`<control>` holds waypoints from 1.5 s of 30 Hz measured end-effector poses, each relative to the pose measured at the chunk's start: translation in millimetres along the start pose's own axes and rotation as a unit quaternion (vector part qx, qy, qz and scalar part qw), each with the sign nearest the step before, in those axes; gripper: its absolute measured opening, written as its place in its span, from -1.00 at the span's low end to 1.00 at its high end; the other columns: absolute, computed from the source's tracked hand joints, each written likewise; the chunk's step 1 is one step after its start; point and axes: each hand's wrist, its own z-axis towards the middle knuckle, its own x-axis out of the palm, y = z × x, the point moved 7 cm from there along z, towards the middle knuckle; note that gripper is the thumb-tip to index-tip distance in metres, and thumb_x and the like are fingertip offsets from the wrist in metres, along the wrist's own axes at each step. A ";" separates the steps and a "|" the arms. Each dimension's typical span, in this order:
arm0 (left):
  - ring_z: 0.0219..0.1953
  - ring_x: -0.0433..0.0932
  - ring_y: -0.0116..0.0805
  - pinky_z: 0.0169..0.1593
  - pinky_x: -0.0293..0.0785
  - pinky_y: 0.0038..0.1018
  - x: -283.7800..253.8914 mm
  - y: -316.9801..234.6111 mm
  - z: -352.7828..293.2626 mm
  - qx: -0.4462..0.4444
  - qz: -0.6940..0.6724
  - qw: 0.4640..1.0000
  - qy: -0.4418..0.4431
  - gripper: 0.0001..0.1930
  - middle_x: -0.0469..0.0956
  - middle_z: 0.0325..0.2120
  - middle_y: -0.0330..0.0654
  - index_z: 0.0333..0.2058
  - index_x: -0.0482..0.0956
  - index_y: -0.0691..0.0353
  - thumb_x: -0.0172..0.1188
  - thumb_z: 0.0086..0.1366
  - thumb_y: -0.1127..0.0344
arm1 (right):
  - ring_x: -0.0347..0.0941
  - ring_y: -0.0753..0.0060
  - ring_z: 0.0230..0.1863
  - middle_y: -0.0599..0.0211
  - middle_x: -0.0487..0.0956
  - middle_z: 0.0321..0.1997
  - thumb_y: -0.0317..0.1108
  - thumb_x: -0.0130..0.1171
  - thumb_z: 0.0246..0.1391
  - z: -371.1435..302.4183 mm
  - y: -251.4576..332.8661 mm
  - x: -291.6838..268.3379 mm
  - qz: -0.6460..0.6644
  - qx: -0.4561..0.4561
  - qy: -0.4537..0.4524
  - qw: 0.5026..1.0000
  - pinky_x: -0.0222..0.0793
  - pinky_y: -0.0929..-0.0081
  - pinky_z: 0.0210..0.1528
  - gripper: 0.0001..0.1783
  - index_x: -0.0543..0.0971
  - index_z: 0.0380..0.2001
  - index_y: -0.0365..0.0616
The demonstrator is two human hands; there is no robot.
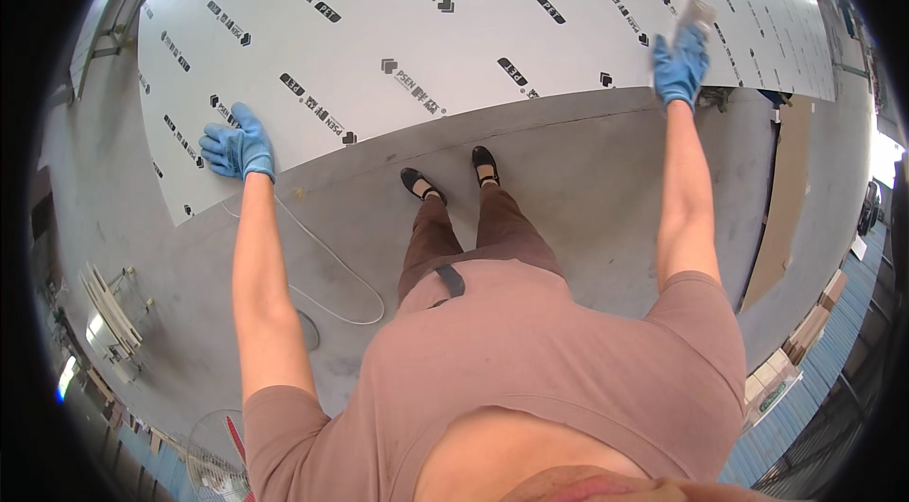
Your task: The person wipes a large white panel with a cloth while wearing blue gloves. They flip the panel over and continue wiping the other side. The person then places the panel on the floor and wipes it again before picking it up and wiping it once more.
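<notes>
A large white panel (454,28) with black printed marks stands in front of me, its lower edge on the grey floor. My left hand (239,144), in a blue glove, lies flat with fingers spread against the panel near its lower left corner. My right hand (680,62), also in a blue glove, is closed on a small whitish cloth or pad (694,11) pressed to the panel's right part. Both arms are stretched out. My feet in black shoes (453,172) stand just before the panel's edge.
A white cable (327,260) loops over the grey floor (587,180) by my left leg. A brown board (791,208) leans at the right. Stacked boxes (805,331) sit at lower right. A fan (216,453) and a metal frame (114,313) are at lower left.
</notes>
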 end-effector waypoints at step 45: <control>0.49 0.22 0.06 0.54 0.09 -0.14 -102.6 162.3 -112.1 -0.144 -0.448 0.882 0.013 -0.35 0.31 0.40 0.19 0.33 0.36 0.49 -0.13 0.66 -0.06 | -0.17 -0.15 0.70 -0.05 0.07 0.67 0.46 -0.10 0.26 -142.9 431.2 -74.2 0.180 -0.382 0.092 0.902 -0.43 -0.15 0.67 0.05 0.33 0.44 -0.28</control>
